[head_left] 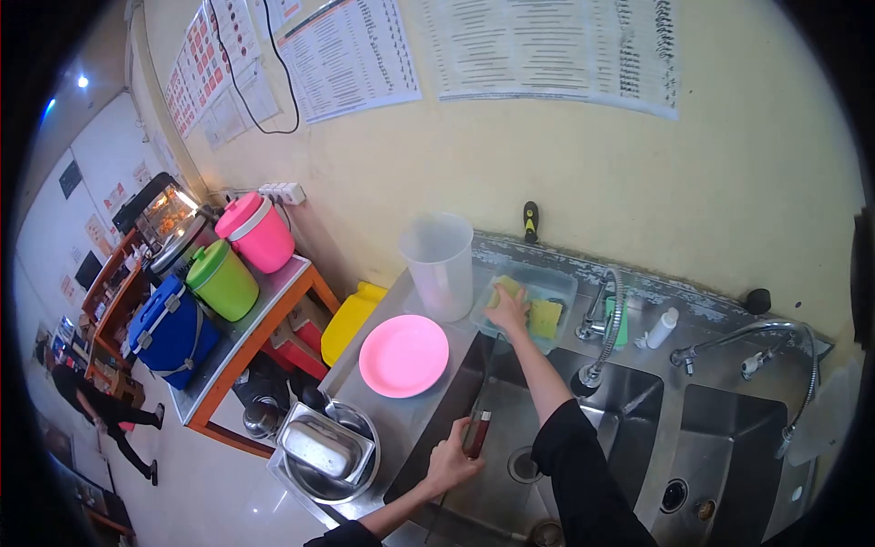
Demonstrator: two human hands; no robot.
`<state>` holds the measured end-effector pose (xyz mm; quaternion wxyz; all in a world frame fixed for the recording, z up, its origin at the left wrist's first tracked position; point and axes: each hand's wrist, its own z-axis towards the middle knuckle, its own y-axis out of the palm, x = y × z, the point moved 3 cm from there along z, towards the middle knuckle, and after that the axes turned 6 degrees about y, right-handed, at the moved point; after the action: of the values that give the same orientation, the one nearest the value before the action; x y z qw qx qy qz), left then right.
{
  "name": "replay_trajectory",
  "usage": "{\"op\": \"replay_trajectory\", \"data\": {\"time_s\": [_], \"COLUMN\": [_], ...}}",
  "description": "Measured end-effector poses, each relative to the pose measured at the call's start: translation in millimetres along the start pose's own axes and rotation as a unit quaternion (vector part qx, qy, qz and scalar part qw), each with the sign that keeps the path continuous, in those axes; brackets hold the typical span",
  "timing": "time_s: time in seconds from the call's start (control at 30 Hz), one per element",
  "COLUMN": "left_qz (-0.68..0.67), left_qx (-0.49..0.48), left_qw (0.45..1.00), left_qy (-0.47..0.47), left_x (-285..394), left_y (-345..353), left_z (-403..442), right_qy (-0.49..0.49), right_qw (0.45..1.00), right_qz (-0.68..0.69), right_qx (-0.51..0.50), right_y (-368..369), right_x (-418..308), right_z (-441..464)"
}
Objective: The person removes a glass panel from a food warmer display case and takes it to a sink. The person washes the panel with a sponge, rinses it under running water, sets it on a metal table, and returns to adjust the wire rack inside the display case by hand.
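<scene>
Brown-handled utensil [478, 435] is in the left hand [456, 460], over the left basin of the steel sink [510, 424]. The left fingers are closed around the lower part of its handle, with the metal-capped end showing above them. The right hand [509, 308] reaches into a clear plastic container [569, 305] behind that basin. Its fingers are partly spread over a yellow sponge [504, 286]; whether they grip it or only touch it, I cannot tell. A second yellow sponge [545, 318] lies just beside, in the same container.

Left of the container, a tall translucent pitcher [438, 273] stands upright on the steel worktop [406, 447], and a pink plate [404, 356] lies in front of it. Nearer the person, a metal pan [324, 446] rests in a metal bowl [369, 465]. To the right of the container are a spray faucet [612, 319] and a white bottle [663, 328]
</scene>
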<state>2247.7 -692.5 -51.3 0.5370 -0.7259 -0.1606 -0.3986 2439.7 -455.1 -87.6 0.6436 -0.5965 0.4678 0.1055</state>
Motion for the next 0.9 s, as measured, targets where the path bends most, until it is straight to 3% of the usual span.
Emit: {"op": "replay_trajectory", "data": {"time_s": [0.13, 0.33, 0.43, 0.53, 0.63, 0.67, 0.73, 0.83, 0.87, 0.9], "left_qz": [-0.009, -0.024, -0.036, -0.102, -0.145, -0.155, -0.143, -0.151, -0.164, -0.178], "left_qx": [-0.027, -0.035, -0.034, -0.03, -0.037, -0.041, -0.04, -0.052, -0.059, -0.064], "left_qw": [1.0, 0.999, 0.999, 0.994, 0.989, 0.987, 0.989, 0.987, 0.984, 0.982], "left_qy": [-0.01, 0.004, 0.012, -0.001, 0.0, 0.006, 0.023, 0.035, 0.028, 0.021], "left_x": [-14, -35, -47, -59, -71, -73, -65, -69, -68, -66], "left_y": [-5, -10, -12, -11, -9, -7, -10, -3, -1, 1], "left_z": [8, 13, 15, 19, 22, 24, 26, 25, 25, 24], "right_qy": [-0.049, -0.066, -0.176, -0.324, -0.266, -0.325, -0.305, -0.281, -0.193, -0.177], "right_qw": [0.977, 0.987, 0.974, 0.913, 0.921, 0.903, 0.918, 0.928, 0.943, 0.937], "right_qz": [-0.206, -0.142, 0.13, 0.246, 0.283, 0.277, 0.25, 0.221, 0.244, 0.271], "right_qx": [-0.026, -0.041, -0.052, 0.04, -0.014, 0.045, 0.055, 0.108, 0.116, 0.13], "right_y": [5, 9, -10, -50, -34, -24, 27, 38, 36, 35], "right_x": [11, 22, 15, -15, 6, 13, 54, 50, 47, 41], "right_z": [9, 28, 36, -43, -145, -180, -227, -230, -218, -219]}}
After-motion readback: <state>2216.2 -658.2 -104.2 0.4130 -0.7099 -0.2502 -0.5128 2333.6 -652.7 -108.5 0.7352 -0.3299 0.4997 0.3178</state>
